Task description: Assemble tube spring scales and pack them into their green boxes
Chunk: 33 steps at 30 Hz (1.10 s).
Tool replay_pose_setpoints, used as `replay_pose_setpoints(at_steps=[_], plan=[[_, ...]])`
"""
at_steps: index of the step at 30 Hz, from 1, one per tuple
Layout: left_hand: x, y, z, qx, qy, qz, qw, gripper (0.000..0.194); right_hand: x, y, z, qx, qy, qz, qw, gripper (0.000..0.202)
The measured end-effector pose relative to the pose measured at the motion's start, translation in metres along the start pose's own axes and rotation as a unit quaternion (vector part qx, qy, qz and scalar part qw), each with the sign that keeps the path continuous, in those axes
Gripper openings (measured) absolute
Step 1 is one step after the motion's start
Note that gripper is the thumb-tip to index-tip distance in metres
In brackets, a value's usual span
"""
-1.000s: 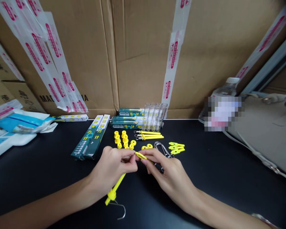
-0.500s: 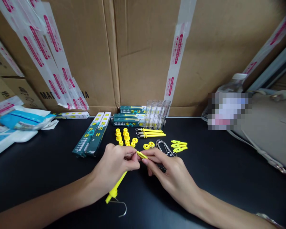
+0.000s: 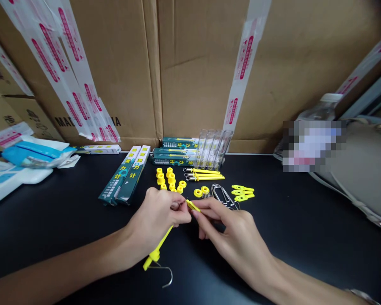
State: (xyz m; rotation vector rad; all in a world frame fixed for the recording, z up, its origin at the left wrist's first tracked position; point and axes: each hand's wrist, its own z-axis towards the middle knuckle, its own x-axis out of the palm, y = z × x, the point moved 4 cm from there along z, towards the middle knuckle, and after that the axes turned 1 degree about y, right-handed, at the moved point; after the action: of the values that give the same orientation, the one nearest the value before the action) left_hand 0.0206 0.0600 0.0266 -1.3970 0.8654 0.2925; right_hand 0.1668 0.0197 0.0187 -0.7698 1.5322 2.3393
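My left hand (image 3: pixel 163 216) pinches something small at its fingertips, mostly hidden. From beneath that hand a yellow rod (image 3: pixel 153 256) with a collar and a metal hook (image 3: pixel 169 275) slants down toward me; its upper end is out of sight behind the fingers. Between thumb and fingers, my right hand (image 3: pixel 230 226) holds a small flat yellow piece (image 3: pixel 193 206), whose left end meets the left fingertips. Just beyond the hands lie yellow collars (image 3: pixel 170 178), yellow rings (image 3: pixel 198 193), metal hooks (image 3: pixel 222 195), yellow rods with springs (image 3: pixel 206 174) and flat yellow pieces (image 3: pixel 243 192).
Green and white boxes (image 3: pixel 123 176) lie left of centre, with more boxes (image 3: pixel 173 159) behind the parts. Clear tubes (image 3: pixel 212 148) stand beside them. A bottle (image 3: pixel 317 135) and grey bag (image 3: pixel 358 169) are at right, a blue packet (image 3: pixel 34 153) at left. Cardboard rises behind.
The whole view has shifted slightly, so things appear a little further right and higher. Both hands keep their holds, fingertips still together at the small yellow piece.
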Motion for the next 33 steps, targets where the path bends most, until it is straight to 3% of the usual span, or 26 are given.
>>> replay_pose_setpoints(at_steps=[8,14,18,22,25,33], plan=[[0.001,0.001,0.000,-0.007,0.008,-0.006,1.000,0.015,0.001,-0.001,-0.004,-0.057,-0.022,-0.043,0.997,0.014],[0.002,0.005,0.001,-0.023,0.012,-0.101,0.995,0.017,-0.001,-0.008,-0.002,-0.086,-0.042,-0.002,0.995,0.014],[0.003,0.004,0.000,-0.051,0.016,-0.154,0.987,0.019,-0.002,-0.014,0.001,-0.043,-0.020,0.037,0.998,0.011],[0.003,0.003,-0.001,-0.024,0.005,-0.143,0.989,0.018,-0.001,-0.017,0.000,0.033,0.011,0.074,0.997,0.016],[0.004,0.004,-0.003,-0.012,0.003,-0.131,0.991,0.016,0.000,-0.015,-0.002,0.049,0.017,0.083,0.995,0.018],[0.004,0.004,-0.004,0.076,-0.047,-0.010,0.996,0.017,-0.002,-0.016,-0.003,0.095,0.047,0.095,0.990,0.026]])
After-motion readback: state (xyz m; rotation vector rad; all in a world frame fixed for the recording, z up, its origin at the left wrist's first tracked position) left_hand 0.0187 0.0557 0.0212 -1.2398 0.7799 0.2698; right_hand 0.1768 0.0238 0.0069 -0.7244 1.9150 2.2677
